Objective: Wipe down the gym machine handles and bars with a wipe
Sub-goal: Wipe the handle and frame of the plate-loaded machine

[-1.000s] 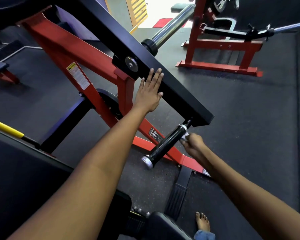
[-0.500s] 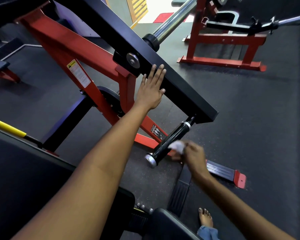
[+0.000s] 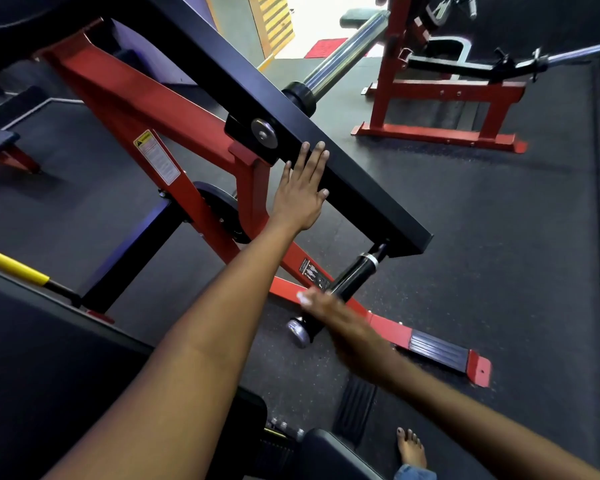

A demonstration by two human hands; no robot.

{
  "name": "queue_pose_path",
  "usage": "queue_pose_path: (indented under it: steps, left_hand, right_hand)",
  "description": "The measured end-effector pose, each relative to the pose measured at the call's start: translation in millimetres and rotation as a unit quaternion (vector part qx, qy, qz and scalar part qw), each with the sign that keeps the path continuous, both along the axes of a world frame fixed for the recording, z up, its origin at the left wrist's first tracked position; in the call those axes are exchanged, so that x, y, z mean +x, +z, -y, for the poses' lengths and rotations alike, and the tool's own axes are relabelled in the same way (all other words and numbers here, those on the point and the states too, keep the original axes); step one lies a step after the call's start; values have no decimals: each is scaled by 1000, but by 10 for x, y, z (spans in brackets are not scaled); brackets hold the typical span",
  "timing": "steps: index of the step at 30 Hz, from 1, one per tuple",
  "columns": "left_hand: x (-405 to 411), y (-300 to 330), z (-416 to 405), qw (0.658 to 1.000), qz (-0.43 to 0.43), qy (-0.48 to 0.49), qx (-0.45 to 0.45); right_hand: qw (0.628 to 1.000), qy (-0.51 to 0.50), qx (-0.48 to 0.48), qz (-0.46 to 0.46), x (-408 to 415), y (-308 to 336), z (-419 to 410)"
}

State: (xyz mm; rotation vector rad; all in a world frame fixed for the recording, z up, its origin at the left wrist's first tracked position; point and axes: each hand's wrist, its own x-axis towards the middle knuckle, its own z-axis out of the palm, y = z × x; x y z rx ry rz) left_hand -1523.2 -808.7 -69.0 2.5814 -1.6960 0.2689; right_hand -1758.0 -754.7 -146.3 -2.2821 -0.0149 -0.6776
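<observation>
1. Two bare forearms reach into view, ending in one left hand point(image 3: 300, 194) and one right hand point(image 3: 329, 315).
2. One white wipe point(image 3: 305, 296) shows at the right hand's fingertips, blurred.
3. One black handle point(image 3: 352, 277) hangs under one black bar point(image 3: 361, 192) of the near machine.
4. One red machine frame point(image 3: 125, 98) stands close, and one second red frame point(image 3: 440, 88) further back.
5. Two chrome sleeves are in view: one thick point(image 3: 343, 57), one thin point(image 3: 582, 51).
6. Two stickers sit on the near frame: one warning label point(image 3: 156, 156) and one small dark label point(image 3: 313, 275).
7. One yellow grip point(image 3: 13, 266) at the left edge.
8. One bare foot point(image 3: 410, 448) on the floor.
</observation>
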Motion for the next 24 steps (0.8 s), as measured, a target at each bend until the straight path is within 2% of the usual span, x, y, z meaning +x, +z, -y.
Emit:
queue_pose_path:
  steps: [2, 4, 5, 7, 11, 14, 17, 20, 22, 23, 24]
  left_hand:
    - [4, 17, -4, 1000, 5, 1, 6]
    - [-10, 25, -3, 1000, 7, 4, 10]
    - [-19, 27, -1, 1000, 7, 6, 11]
    - [-32, 36, 6, 1000, 6, 7, 13]
    - [-39, 36, -2, 1000, 10, 6, 11]
    - [-57, 24, -2, 999, 25, 13, 16]
    - [-71, 16, -5, 998, 49, 22, 19]
    - [-58, 26, -19, 997, 68, 22, 23]
    - [-37, 30, -32, 996, 84, 21, 31]
    - [-33, 30, -38, 995, 90, 22, 32]
    - [-36, 30, -38, 995, 89, 23, 31]
  right_hand:
    - [994, -109, 25, -14, 137, 59, 461]
    - [970, -210, 48, -108, 295, 83, 811]
    - [962, -215, 32, -167, 360, 68, 852]
    - [961, -185, -4, -207, 430, 37, 743]
    - [977, -158, 1, -146, 407, 92, 266]
    - [991, -94, 29, -86, 332, 100, -130]
    - [992, 4, 116, -44, 138, 94, -313]
    - [977, 78, 191, -58, -195, 3, -130]
    - [978, 41, 196, -59, -396, -111, -17]
    - [973, -24, 222, -59, -440, -199, 43]
    - [950, -110, 286, -63, -425, -252, 113]
